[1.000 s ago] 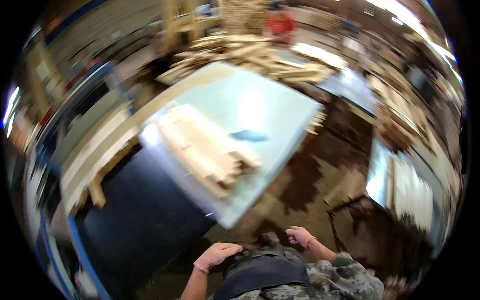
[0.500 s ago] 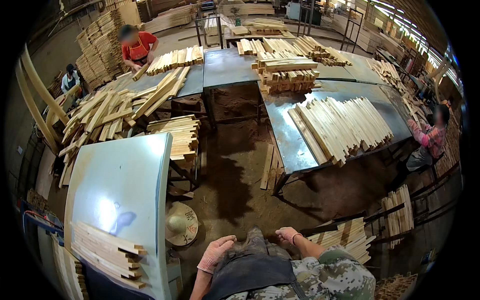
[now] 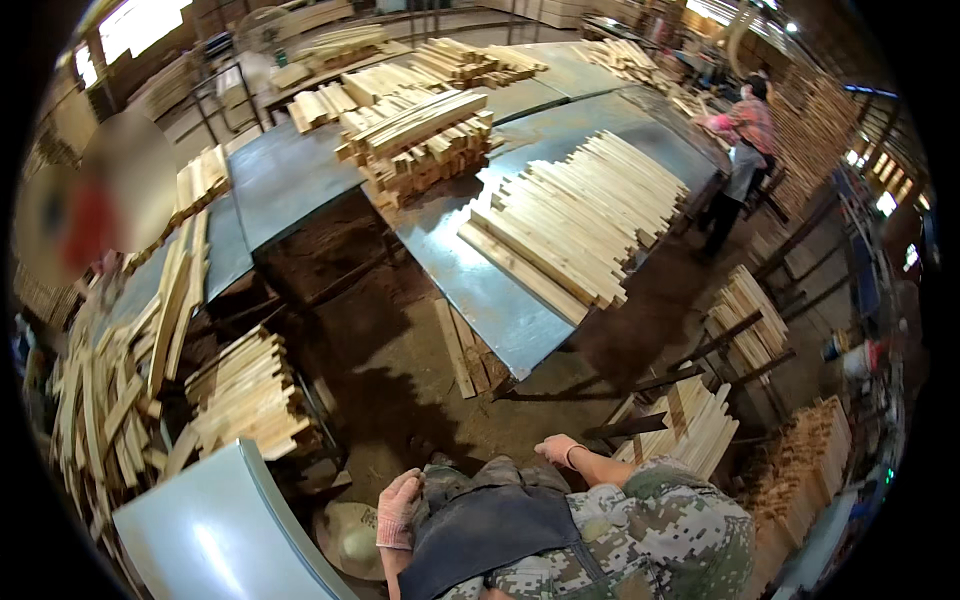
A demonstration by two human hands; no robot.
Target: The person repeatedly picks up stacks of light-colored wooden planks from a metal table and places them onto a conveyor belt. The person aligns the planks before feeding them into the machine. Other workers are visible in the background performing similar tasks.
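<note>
My left hand (image 3: pixel 398 505), in a pale pinkish work glove, hangs beside my left thigh with its fingers curled together and nothing showing in it. On the other side, my right hand (image 3: pixel 560 450), also gloved, is loosely closed in front of my right thigh and holds nothing I can see. A dark apron (image 3: pixel 490 540) covers my lap between them. Ahead on a metal-topped table (image 3: pixel 535 345) lies a row of pale wooden strips (image 3: pixel 580 215), side by side. Neither hand touches the wood.
A smooth pale-topped table (image 3: pixel 205 530) stands at the lower left beside a straw hat (image 3: pixel 355 540). Strips fill a rack (image 3: pixel 245 390) at left and another stack (image 3: pixel 690 430) at right. A co-worker (image 3: pixel 748 130) stands at the far right table; another person (image 3: pixel 85 225) is blurred at left.
My view has swung to the right, so the tables shift left and more of the right side shows. Both hands stay low by my thighs, the left turned more upright.
</note>
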